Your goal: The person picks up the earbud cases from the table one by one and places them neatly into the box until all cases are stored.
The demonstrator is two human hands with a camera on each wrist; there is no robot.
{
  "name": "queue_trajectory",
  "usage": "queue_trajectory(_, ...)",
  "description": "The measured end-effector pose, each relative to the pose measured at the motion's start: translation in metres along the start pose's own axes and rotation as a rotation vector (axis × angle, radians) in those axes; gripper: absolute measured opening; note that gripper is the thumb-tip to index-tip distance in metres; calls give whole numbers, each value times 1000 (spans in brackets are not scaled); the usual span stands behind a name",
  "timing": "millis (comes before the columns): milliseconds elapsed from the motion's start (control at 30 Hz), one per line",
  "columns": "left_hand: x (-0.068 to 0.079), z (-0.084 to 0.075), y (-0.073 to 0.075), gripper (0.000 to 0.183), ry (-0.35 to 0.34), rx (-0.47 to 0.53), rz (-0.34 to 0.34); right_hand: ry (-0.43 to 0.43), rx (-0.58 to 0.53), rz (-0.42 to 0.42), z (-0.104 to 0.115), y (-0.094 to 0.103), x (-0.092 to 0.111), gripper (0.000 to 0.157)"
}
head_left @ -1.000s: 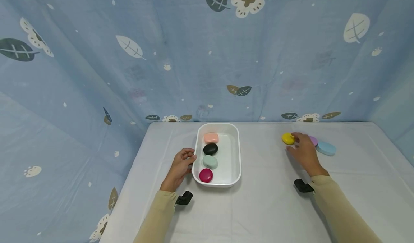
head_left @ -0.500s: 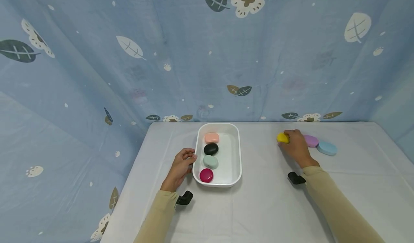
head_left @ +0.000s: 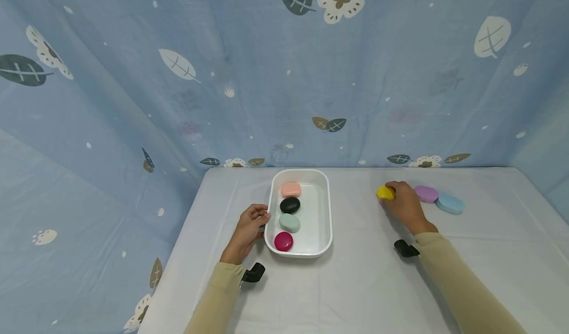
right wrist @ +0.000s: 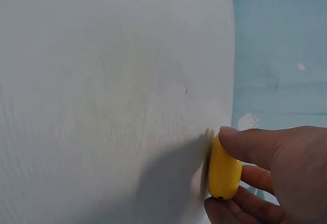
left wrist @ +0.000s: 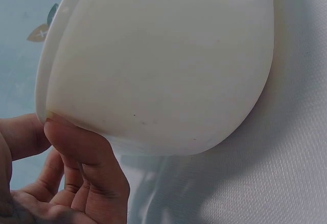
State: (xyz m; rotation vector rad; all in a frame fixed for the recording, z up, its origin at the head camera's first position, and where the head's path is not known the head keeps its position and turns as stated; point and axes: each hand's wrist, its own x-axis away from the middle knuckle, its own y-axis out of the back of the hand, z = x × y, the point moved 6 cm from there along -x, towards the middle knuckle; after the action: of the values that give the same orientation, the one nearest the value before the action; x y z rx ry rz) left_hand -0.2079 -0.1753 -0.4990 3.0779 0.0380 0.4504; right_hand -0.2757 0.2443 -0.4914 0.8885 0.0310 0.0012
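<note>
My left hand [head_left: 245, 230] pinches the rim of a white tray [head_left: 330, 215] at its left side. In the left wrist view, the thumb [left wrist: 82, 145] lies against the tray's outer wall. A column of smooth pieces lies along the tray's left half: a pink rounded block [head_left: 291, 189], a black oval [head_left: 290, 205], a pale green oval [head_left: 289, 222] and a crimson disc [head_left: 283, 241]. My right hand [head_left: 405, 206] grips a yellow rounded disc [head_left: 385, 192] by its edges, close over the table. A small dark notch shows on the yellow disc [right wrist: 225, 173] in the right wrist view.
A purple oval piece [head_left: 426, 194] and a light blue oval piece [head_left: 450, 204] lie side by side, right of my right hand. White cloth covers the table [head_left: 355, 284]. A blue patterned curtain [head_left: 284, 77] hangs behind it and at the left.
My right hand has taken hold of the yellow disc and moved it a little left, away from the purple piece, which shows fully now. My left hand and the tray stay in place.
</note>
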Motion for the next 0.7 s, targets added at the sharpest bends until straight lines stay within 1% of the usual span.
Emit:
queue_trajectory(100, -1, 0, 0, 29, 0, -4, -1, 15, -9, -4, 5, 0, 2, 51)
queue_trajectory(200, -1, 0, 0, 29, 0, -2, -5, 51, -14, -9, 16, 0, 5, 51)
queue_trajectory(433, -1, 0, 0, 29, 5, 2, -4, 153, -23, -20, 47, 0, 9, 50)
queue_trajectory(567, -1, 0, 0, 29, 10, 1, -6, 195, -38, -26, 64, 0, 10, 50)
queue_trajectory(700, -2, 1, 0, 29, 8, -2, -6, 220, -61, -25, 82, -1, 12, 50)
